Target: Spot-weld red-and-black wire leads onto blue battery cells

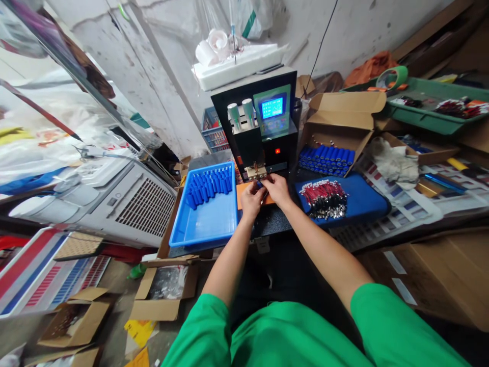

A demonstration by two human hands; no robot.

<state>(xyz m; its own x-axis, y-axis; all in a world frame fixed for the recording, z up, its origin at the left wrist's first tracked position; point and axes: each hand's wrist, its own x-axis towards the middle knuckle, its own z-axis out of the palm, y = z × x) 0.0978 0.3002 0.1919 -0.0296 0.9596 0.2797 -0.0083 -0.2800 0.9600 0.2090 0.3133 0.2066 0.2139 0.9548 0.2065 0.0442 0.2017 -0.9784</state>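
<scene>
Both hands meet under the electrodes of a black spot welder point(261, 137) with a lit blue screen. My left hand point(251, 200) is closed with its fingertips on a small blue battery cell point(260, 184). From the other side my right hand point(277, 188) pinches at the same cell; whether it also grips a wire lead is too small to see. Beneath them lies an orange pad point(242, 198). To the left, a blue tray point(214, 227) holds several upright blue cells point(208, 186). Red and black wire leads point(324, 199) lie in a bundle on a blue mat point(364, 196) at the right.
An open cardboard box point(344, 109) of stacked blue cells stands right of the welder. Behind it sits a green tray point(428, 120) with wires and a tape roll point(393, 77). A white glove point(395, 160) lies nearby. A grey air cooler point(141, 204) and cartons point(156, 309) are at left.
</scene>
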